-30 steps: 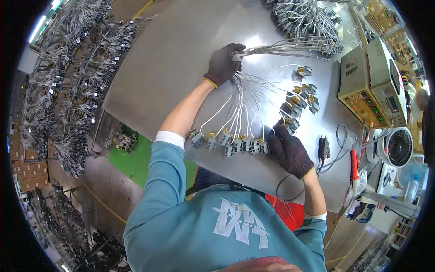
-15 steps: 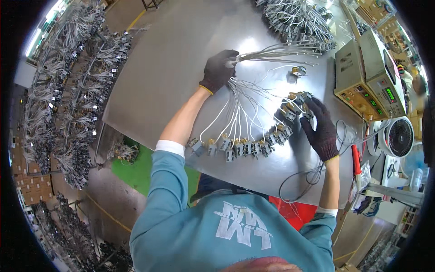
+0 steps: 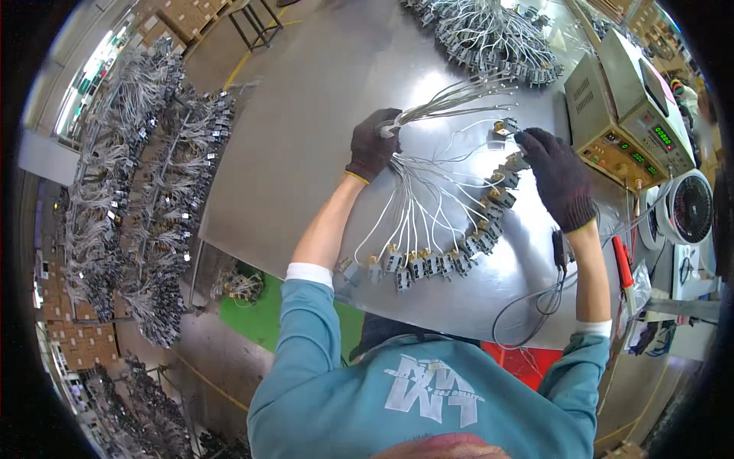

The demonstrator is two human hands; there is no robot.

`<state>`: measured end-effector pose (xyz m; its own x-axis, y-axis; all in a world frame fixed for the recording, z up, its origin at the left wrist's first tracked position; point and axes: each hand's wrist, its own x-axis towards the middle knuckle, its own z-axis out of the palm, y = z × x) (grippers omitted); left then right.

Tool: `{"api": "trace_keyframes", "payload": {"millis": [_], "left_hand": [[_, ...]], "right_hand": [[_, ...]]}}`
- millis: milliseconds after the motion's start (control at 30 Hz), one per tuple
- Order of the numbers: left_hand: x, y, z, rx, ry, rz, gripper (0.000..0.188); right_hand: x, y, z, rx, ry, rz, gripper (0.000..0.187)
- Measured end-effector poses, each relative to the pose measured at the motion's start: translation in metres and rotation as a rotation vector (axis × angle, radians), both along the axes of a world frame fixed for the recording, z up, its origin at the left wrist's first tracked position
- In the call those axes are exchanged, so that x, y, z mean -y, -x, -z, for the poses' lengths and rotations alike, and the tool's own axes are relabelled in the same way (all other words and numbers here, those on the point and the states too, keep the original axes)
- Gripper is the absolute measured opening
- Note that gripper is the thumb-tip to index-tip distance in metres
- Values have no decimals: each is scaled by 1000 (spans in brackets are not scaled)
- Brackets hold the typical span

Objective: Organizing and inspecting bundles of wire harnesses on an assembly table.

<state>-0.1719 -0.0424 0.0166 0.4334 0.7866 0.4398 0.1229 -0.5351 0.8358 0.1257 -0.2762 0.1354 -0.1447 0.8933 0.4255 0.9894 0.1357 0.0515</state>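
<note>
My left hand [image 3: 375,145], in a dark knitted glove, is closed around a bundle of thin white cables [image 3: 417,191]. The cables' loose tips [image 3: 459,99] point to the far right. Below the hand they fan out to small grey block-shaped switches [image 3: 440,264] with brass-coloured parts, lying in a curved row on the metal table. One switch [image 3: 502,128] sits apart at the row's far end. My right hand [image 3: 556,172], gloved the same, is beside that switch, fingers stretched and slightly bent. Its fingertips are close to the switch; contact is unclear.
A large heap of similar cabled switches [image 3: 493,38] lies at the table's far edge. Test instruments [image 3: 623,115] with green displays stand at right, near a small fan [image 3: 688,206]. A black lead [image 3: 527,294] curls near my right forearm. Hanging racks of cables [image 3: 126,206] stand at left.
My right hand has moved away from me, up the row towards the lone switch. The far-end switches are now spaced along the curve. My left hand keeps its hold; the view has shifted.
</note>
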Motion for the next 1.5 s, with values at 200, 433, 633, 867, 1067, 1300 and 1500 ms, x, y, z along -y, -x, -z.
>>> {"api": "trace_keyframes", "payload": {"millis": [200, 433, 633, 867, 1067, 1300, 1500], "left_hand": [[-10, -3, 11, 14, -173, -24, 29], [-11, 4, 9, 6, -140, -36, 24], [-15, 2, 10, 68, -148, 27, 24], [-14, 6, 15, 49, 104, -2, 26], [-14, 4, 15, 117, 103, 43, 26], [-19, 9, 24, 168, 170, 22, 29], [-14, 8, 18, 190, 137, 2, 26]], "right_hand": [[-27, -40, 47, -292, 95, 30, 44], [-28, -24, 23, -496, 362, 58, 36], [13, -26, 54, -32, 167, -32, 39], [18, -11, 38, -715, 494, -45, 71], [23, 16, 65, -978, 423, -109, 95], [15, 37, 80, -533, 168, -90, 60], [4, 50, 45, -350, 356, 48, 30]]}}
